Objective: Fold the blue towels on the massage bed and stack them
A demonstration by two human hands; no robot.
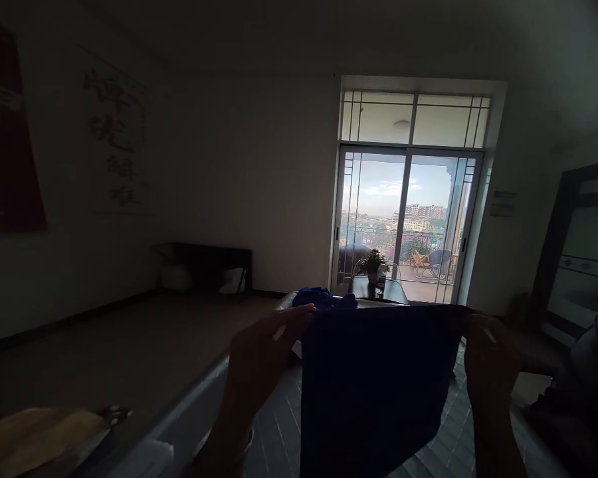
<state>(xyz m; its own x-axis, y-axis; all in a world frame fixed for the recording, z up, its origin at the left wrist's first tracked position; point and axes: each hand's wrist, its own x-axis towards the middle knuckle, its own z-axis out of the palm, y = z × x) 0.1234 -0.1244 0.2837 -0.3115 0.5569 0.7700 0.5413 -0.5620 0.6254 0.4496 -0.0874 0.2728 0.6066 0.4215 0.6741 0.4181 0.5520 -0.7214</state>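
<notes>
You are holding up a dark blue cloth (373,385) before you, in the near middle of the scene; your left hand (266,348) is pinching its upper left corner, the thumb lying along the edge and the fingers drawn in with little gap between them; your right hand (491,352) is gripping the upper right corner, its fingers curling inward, though the shade is hiding exactly how each finger is lying; the top edge is running nearly level between your hands, and the rest is hanging down toward the near side, its left part passing out of view at the bottom.

Beneath it a covered surface (279,418) with a quilted pattern is stretching away from you; a crumpled blue bundle (319,299) is lying at its far end, just beyond your left hand; farther off, a small dark table (391,292) is bearing a bottle (381,280) and a potted plant (373,262); behind them a sliding glass door (406,219) is letting in daylight; at the near left a tan item (40,431) is lying, too dim to identify.
</notes>
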